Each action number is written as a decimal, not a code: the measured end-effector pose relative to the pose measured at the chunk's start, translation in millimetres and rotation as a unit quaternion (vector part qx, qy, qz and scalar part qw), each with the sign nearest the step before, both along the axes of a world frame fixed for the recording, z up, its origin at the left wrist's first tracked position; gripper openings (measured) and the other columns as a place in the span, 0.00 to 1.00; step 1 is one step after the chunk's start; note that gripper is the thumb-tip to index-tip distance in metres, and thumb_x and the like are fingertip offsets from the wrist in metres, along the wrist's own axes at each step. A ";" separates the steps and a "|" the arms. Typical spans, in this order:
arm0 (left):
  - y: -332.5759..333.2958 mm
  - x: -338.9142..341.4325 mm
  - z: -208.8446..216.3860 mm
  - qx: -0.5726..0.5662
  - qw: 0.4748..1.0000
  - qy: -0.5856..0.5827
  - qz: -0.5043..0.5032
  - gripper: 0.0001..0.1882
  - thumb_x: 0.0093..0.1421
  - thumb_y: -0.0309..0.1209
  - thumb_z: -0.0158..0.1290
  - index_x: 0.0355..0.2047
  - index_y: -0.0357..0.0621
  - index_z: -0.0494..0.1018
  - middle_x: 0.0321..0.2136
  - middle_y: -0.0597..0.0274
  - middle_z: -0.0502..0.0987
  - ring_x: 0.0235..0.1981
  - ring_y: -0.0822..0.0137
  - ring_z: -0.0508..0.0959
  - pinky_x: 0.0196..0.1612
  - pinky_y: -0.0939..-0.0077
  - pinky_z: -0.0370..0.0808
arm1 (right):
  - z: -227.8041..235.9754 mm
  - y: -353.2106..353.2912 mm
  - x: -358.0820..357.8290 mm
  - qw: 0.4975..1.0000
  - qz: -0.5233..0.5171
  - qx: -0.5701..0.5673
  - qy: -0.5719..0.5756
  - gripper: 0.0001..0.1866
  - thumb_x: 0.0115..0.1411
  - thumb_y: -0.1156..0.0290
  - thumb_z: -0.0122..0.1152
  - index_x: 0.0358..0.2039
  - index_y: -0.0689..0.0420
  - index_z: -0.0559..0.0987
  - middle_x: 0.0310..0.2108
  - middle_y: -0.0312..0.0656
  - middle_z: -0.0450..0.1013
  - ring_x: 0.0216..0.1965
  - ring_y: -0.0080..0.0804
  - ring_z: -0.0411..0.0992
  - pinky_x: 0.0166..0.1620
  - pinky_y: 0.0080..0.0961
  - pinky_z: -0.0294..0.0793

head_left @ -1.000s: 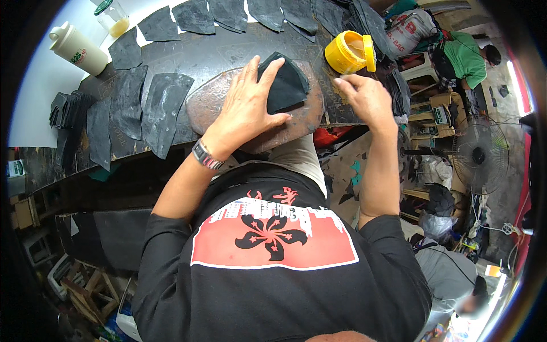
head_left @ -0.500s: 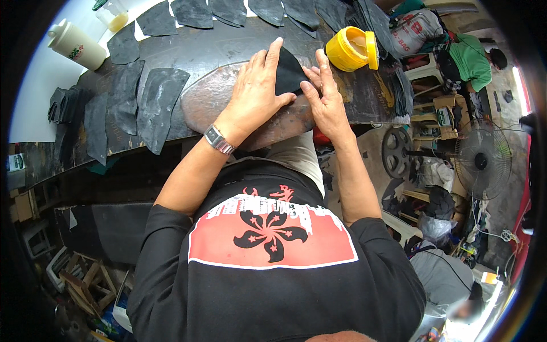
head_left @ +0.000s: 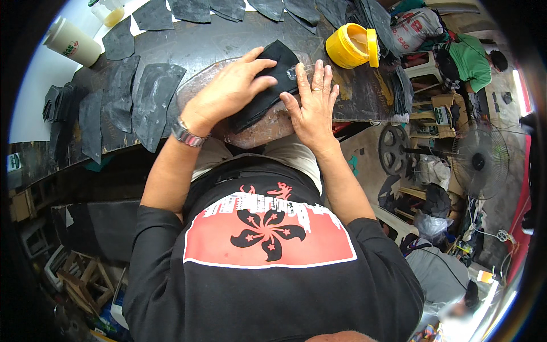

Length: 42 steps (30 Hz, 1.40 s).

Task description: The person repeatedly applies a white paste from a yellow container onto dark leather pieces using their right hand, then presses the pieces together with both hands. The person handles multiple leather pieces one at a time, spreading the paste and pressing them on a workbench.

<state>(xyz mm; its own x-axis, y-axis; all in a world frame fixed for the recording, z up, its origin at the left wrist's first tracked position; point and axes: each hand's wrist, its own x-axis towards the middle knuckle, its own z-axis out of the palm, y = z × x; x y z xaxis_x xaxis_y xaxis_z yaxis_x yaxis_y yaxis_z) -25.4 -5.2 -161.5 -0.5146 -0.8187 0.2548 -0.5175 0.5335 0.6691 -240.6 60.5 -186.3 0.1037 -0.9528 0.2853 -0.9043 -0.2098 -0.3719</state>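
A black leather-like piece (head_left: 268, 94) lies slantwise on a worn brown board (head_left: 268, 129) at the table's near edge. My left hand (head_left: 231, 88) lies over its left side, fingers and thumb apart. Beside its right edge is my right hand (head_left: 310, 105), fingers stretched, with the fingertips at the piece's upper right. A small shiny patch (head_left: 292, 73) shows there; whether it is glue or clear film I cannot tell. Several dark cut pieces (head_left: 156, 102) lie left of the board.
An uncovered yellow tub (head_left: 347, 47) stands right of the board. More dark pieces (head_left: 191, 10) line the far edge. At the left are a cream tumbler (head_left: 71, 43) and a dark stack (head_left: 58, 102). A fan (head_left: 480, 161) and a person in green (head_left: 470, 62) are at right.
My left hand has moved left and down, uncovering more of the black piece, which now reaches lower across the board. My right hand has shifted slightly left and down, its fingers flatter.
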 end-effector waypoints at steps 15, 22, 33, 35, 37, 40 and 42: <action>-11.7 42.1 -8.7 -0.055 0.995 -0.080 -0.019 0.27 0.66 0.45 0.57 0.64 0.62 0.71 0.69 0.54 0.63 0.67 0.47 0.65 0.69 0.54 0.61 | 9.1 -4.5 -5.2 0.993 -0.013 0.036 0.110 0.46 0.65 0.31 0.47 0.74 0.48 0.57 0.76 0.54 0.42 0.77 0.57 0.36 0.69 0.72 0.33; -15.1 51.2 -13.7 -0.092 0.986 -0.122 -0.060 0.26 0.71 0.46 0.48 0.68 0.61 0.67 0.68 0.52 0.64 0.68 0.50 0.64 0.71 0.55 0.56 | 23.6 -3.7 -4.9 0.981 0.089 0.052 0.166 0.41 0.64 0.30 0.45 0.74 0.32 0.58 0.78 0.47 0.36 0.78 0.53 0.30 0.69 0.72 0.29; -8.9 50.5 -19.9 -0.117 0.984 -0.131 -0.032 0.26 0.72 0.48 0.46 0.68 0.64 0.66 0.68 0.53 0.64 0.68 0.50 0.64 0.71 0.55 0.57 | 27.7 27.7 29.9 0.963 0.166 0.021 0.209 0.43 0.61 0.26 0.42 0.72 0.32 0.61 0.78 0.44 0.37 0.78 0.53 0.29 0.68 0.75 0.28; -8.6 50.9 -21.2 -0.122 0.983 -0.135 -0.027 0.26 0.72 0.48 0.46 0.68 0.64 0.66 0.68 0.54 0.64 0.68 0.51 0.64 0.71 0.55 0.57 | 30.1 29.9 33.7 0.959 0.185 0.023 0.214 0.43 0.61 0.27 0.43 0.72 0.32 0.62 0.78 0.44 0.38 0.78 0.52 0.29 0.68 0.75 0.27; -9.7 50.8 -22.5 -0.122 0.983 -0.133 -0.026 0.26 0.71 0.48 0.47 0.68 0.64 0.66 0.68 0.54 0.65 0.68 0.51 0.64 0.71 0.54 0.57 | 30.7 31.4 37.5 0.961 0.206 0.022 0.184 0.42 0.60 0.30 0.50 0.71 0.33 0.63 0.78 0.42 0.40 0.78 0.51 0.30 0.68 0.76 0.28; -10.4 50.8 -24.1 -0.124 0.984 -0.127 -0.023 0.26 0.71 0.47 0.48 0.68 0.64 0.66 0.68 0.54 0.65 0.68 0.51 0.65 0.70 0.54 0.58 | 29.1 33.8 44.0 0.960 0.233 0.026 0.154 0.40 0.60 0.34 0.55 0.70 0.33 0.65 0.78 0.41 0.41 0.78 0.50 0.31 0.68 0.76 0.27; -10.3 50.6 -24.0 -0.124 0.984 -0.127 -0.023 0.26 0.71 0.46 0.48 0.68 0.64 0.66 0.68 0.54 0.65 0.68 0.51 0.65 0.70 0.54 0.58 | 28.8 35.6 48.3 0.959 0.242 0.018 0.144 0.39 0.60 0.34 0.55 0.69 0.33 0.66 0.78 0.41 0.41 0.78 0.50 0.31 0.68 0.75 0.27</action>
<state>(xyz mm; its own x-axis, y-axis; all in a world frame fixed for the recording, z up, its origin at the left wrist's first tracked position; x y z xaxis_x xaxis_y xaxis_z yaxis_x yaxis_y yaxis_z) 25.2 -15.5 -185.5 -0.6223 -0.7224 0.3015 -0.6234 0.6903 0.3673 -192.3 96.2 -157.5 0.6065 -0.7816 0.1456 -0.7702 -0.6231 -0.1362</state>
